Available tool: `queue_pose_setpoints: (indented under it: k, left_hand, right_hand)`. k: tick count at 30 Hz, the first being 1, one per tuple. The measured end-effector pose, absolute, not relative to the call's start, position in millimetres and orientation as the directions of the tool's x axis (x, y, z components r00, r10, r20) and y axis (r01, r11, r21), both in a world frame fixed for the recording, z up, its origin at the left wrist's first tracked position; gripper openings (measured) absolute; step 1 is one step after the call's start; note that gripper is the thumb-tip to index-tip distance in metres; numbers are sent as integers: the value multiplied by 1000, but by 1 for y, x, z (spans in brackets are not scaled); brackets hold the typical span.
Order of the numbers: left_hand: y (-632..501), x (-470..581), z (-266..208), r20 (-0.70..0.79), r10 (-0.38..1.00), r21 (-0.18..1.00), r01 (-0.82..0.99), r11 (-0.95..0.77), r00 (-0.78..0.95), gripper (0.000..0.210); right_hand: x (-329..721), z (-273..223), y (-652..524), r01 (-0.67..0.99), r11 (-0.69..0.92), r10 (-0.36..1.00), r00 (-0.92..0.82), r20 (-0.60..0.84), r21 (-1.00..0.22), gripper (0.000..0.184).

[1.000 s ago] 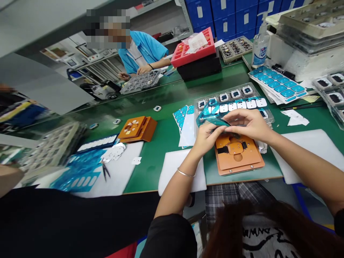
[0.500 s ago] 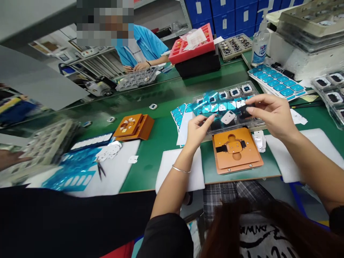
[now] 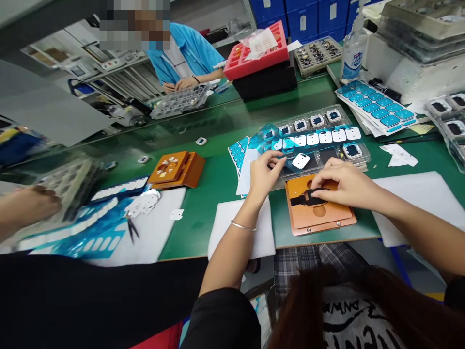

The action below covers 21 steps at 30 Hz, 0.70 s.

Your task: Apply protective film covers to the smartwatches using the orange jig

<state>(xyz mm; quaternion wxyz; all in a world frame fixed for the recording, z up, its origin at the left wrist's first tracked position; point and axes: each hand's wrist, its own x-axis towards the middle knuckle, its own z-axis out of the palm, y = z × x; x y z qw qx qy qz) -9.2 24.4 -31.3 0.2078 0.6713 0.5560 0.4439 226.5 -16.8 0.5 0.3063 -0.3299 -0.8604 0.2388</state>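
My left hand (image 3: 268, 173) is closed in a pinch above the front of the clear tray. Just past its fingertips, a white rounded-square sticker (image 3: 301, 160) hangs tilted, seemingly held by a thin bluish film edge. My right hand (image 3: 339, 183) reaches over the orange fixture (image 3: 303, 220), its fingers pinching a small black part (image 3: 311, 196) at the recess in the middle. Fingers cover much of that part, so whether it is seated cannot be told. Behind both hands lies the clear plastic tray (image 3: 364, 156) with white-framed parts, and a blue film strip (image 3: 271, 145) carrying white stickers rests across it.
Blue sticker sheets (image 3: 378, 107) and a pump bottle (image 3: 353, 55) stand at the back right. White foam pads (image 3: 241, 230) flank the fixture. Left are another orange fixture (image 3: 178, 169), tweezers (image 3: 132, 229) and a neighbour's hand (image 3: 29, 208). A person in blue (image 3: 189, 48) sits opposite.
My right hand has moved down and toward me, from above the tray to the orange fixture, bringing the black part onto it. My left hand stays nearly in place with the white sticker.
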Motion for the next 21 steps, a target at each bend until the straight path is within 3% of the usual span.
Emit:
queue_pose_setpoints:
  k: [6,10,13,16,19,21]
  left_hand:
    - [25,-9,-37,410,903,574,731,-368,132,20]
    - [21,-10,-31,396,895,533,741,-408,208,24]
    - [16,-10,-22,471,842,499,709,-499,262,25]
    - [10,-10,-15,542,773,419,691,-589,330,25]
    - [6,-8,-11,535,741,367,678,-637,406,25]
    - [4,-7,-9,516,725,378,638,-671,456,25]
  right_hand:
    - [225,0,-15,391,743,637,-663,393,-543,11]
    - [240,7,-5,392,741,655,-602,457,-545,11]
    - [271,10,11,643,708,682,-517,517,-290,13]
    - [306,2,30,769,635,713,-551,434,-66,20]
    - [325,-12,46,760,650,714,-597,366,-29,29]
    - [330,-16,53,747,659,724,-598,344,-89,30]
